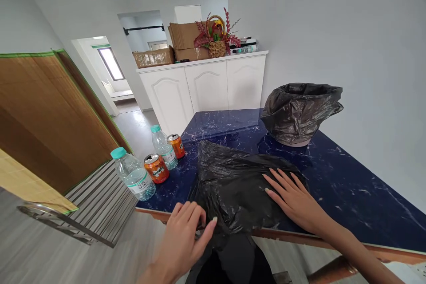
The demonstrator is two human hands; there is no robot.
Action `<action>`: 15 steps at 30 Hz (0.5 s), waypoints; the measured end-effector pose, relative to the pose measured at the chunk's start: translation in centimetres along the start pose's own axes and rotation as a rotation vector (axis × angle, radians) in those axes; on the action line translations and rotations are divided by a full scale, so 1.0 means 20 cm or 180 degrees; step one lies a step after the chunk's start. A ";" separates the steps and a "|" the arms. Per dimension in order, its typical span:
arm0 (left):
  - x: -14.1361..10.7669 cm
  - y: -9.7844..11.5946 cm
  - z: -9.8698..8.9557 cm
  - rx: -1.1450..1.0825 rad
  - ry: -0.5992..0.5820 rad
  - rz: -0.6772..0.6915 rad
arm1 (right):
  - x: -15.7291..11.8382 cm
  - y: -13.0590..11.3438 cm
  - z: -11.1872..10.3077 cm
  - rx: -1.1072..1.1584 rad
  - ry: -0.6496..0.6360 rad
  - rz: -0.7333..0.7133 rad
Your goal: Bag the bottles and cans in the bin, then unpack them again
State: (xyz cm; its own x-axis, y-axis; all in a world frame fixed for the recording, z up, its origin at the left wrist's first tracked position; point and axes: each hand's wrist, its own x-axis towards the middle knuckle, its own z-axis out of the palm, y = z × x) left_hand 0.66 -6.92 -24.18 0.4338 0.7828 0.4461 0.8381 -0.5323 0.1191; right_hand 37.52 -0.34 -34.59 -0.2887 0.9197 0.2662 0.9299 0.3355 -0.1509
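A black plastic bag [233,186] lies spread and wrinkled on the dark blue marbled table [349,191], its near part hanging over the front edge. My right hand [294,197] rests flat on the bag's right side, fingers spread: it is open. At the bag's near left corner is my left hand [186,235], its fingers bent and its thumb stretched apart from them. It looks open, with no clear grip on the plastic; its fingertips are partly hidden.
Two water bottles with teal caps, the nearer one [135,177] and another [163,146], stand at the table's left edge. Beside them are two orange drink cans, a near can [156,168] and a far can [176,145]. A bin lined with black plastic [296,115] stands back right.
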 end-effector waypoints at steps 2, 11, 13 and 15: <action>-0.06 0.02 0.01 -0.0025 -0.0164 -0.0078 | 0.01 0.00 0.01 -0.0078 0.0008 0.0099; -0.12 0.12 0.15 -0.0755 -0.0149 -0.0407 | 0.04 -0.01 0.03 -0.0150 0.0118 0.0177; -0.10 0.14 0.12 -0.1010 -0.0109 -0.0318 | 0.04 -0.01 0.02 -0.0107 0.0106 0.0162; -0.08 0.13 0.05 -0.1483 -0.0153 -0.0420 | 0.02 -0.01 0.00 -0.0007 0.0101 0.0183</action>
State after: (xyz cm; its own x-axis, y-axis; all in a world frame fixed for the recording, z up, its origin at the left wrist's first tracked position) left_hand 2.53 -9.26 -25.57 0.3578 0.8616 0.3601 0.6546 -0.5064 0.5613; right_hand 37.17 -0.03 -34.46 -0.2275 0.9305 0.2871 0.9452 0.2819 -0.1647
